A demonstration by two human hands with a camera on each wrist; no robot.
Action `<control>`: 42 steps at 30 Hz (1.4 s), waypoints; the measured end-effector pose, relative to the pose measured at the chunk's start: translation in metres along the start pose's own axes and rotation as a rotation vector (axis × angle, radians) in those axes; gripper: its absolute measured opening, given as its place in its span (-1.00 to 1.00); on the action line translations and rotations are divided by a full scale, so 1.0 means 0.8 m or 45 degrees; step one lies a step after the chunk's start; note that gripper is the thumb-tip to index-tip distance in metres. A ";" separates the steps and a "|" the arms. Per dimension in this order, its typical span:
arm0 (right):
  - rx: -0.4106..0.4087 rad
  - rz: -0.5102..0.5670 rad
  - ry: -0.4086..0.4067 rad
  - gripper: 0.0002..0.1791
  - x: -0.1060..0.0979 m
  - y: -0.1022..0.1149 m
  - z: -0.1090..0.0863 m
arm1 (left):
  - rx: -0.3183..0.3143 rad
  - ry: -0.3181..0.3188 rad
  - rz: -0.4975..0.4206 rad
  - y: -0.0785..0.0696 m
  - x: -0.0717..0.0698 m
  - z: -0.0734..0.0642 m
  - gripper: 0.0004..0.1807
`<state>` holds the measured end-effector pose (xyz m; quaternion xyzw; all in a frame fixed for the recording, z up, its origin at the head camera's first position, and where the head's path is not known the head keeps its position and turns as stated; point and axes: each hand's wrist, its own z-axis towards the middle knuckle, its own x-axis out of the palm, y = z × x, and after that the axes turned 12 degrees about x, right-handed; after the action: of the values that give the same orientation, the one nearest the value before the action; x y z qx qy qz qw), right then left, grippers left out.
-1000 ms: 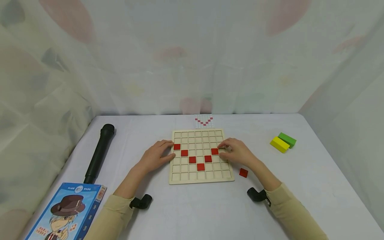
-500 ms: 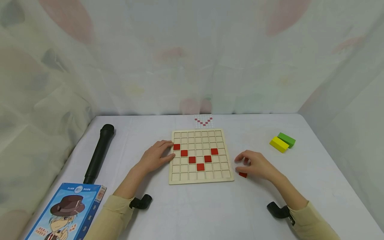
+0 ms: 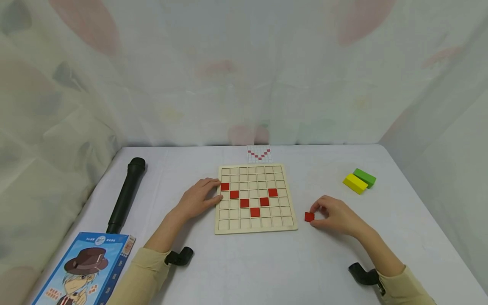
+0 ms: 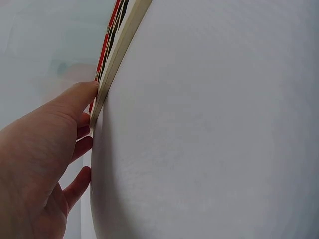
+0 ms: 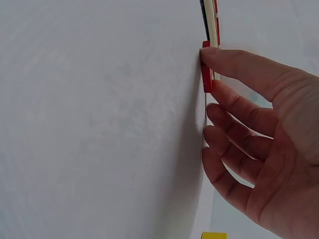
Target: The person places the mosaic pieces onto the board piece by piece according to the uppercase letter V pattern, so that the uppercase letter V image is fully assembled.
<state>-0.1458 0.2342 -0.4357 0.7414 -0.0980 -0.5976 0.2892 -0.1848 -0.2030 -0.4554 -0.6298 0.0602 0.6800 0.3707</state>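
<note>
A light wooden grid board (image 3: pixel 267 228) lies mid-table. Several red square tiles sit in its cells in a V shape, the lowest tile (image 3: pixel 255 212) in the middle. My left hand (image 3: pixel 196 199) rests at the board's left edge, thumb and fingertips touching the rim; the left wrist view shows the thumb (image 4: pixel 79 94) against the rim. To the right of the board, my right hand (image 3: pixel 337 217) pinches a loose red tile (image 3: pixel 309 217) between thumb and index finger. In the right wrist view this tile (image 5: pixel 206 74) stands out thin, edge-on, with the other fingers loosely bent below.
Behind the board lies a small pattern card (image 3: pixel 260 154) with a red V. Yellow (image 3: pixel 355 183) and green (image 3: pixel 364 178) blocks lie at the right. At the left are a black microphone-shaped object (image 3: pixel 127 195) and a blue illustrated box (image 3: pixel 85 267).
My right hand has left the board's right side, moved right and toward me, and taken hold of the loose red tile. The left hand has stayed at the board's edge.
</note>
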 end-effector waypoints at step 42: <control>0.058 0.077 -0.071 -0.72 0.003 0.026 0.087 | -0.008 0.007 0.011 0.002 0.003 0.001 -0.39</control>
<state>-0.2069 0.1948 -0.4345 0.7277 -0.1419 -0.6066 0.2871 -0.1862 -0.2032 -0.4578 -0.6325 0.0619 0.6800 0.3656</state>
